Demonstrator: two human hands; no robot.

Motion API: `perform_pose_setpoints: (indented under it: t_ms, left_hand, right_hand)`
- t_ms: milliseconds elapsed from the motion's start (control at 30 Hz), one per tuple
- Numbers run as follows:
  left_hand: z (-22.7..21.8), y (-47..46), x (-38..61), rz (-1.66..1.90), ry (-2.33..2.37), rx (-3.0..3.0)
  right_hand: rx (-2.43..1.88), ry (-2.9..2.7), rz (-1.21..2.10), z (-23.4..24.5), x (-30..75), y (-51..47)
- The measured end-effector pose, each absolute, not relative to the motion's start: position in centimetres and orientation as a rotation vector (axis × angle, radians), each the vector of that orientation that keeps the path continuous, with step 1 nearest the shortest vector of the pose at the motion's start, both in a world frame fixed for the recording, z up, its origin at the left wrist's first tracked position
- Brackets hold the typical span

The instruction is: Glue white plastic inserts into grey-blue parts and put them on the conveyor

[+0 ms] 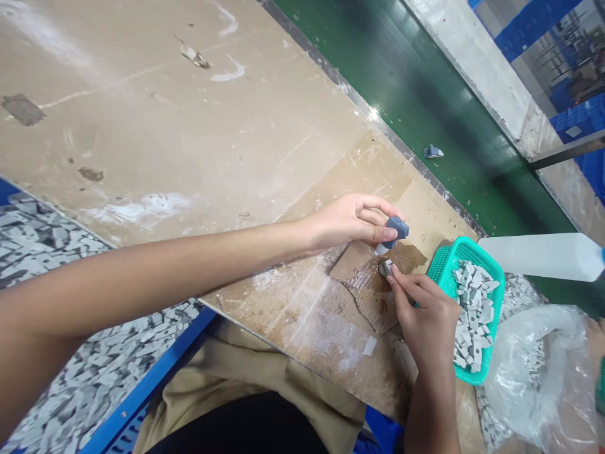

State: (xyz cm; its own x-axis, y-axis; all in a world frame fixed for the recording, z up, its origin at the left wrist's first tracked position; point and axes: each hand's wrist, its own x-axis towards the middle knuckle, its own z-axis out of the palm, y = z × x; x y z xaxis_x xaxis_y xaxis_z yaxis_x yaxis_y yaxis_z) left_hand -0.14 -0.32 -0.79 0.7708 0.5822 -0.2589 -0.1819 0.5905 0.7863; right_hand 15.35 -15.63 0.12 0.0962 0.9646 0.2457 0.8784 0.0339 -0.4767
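Note:
My left hand (352, 221) reaches across the brown worktable (189, 126) and pinches a small blue-grey block (396, 228) between thumb and fingers. Just below it my right hand (425, 315) is closed on a small grey piece (386, 267), pressing it onto a torn, stained patch of cardboard (368, 277). The two hands are close together, nearly touching at the fingertips.
A teal basket (437, 268) filled with several grey pieces stands right of my right hand. A white plastic bottle (543, 255) lies beyond it, a clear plastic bag (543, 372) below. A blue bin of grey pieces (57, 252) lies at left. One grey piece (433, 151) rests on the green floor.

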Motion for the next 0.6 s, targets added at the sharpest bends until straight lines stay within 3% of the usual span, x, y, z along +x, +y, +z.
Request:
perform_pose_setpoints:
  t_ms: [600]
  left_hand:
    - [-0.72, -0.49, 0.05, 0.522, 0.669, 0.951]
  right_hand:
    - [-1.855, -1.670, 0.213, 0.47, 15.70, -15.97]
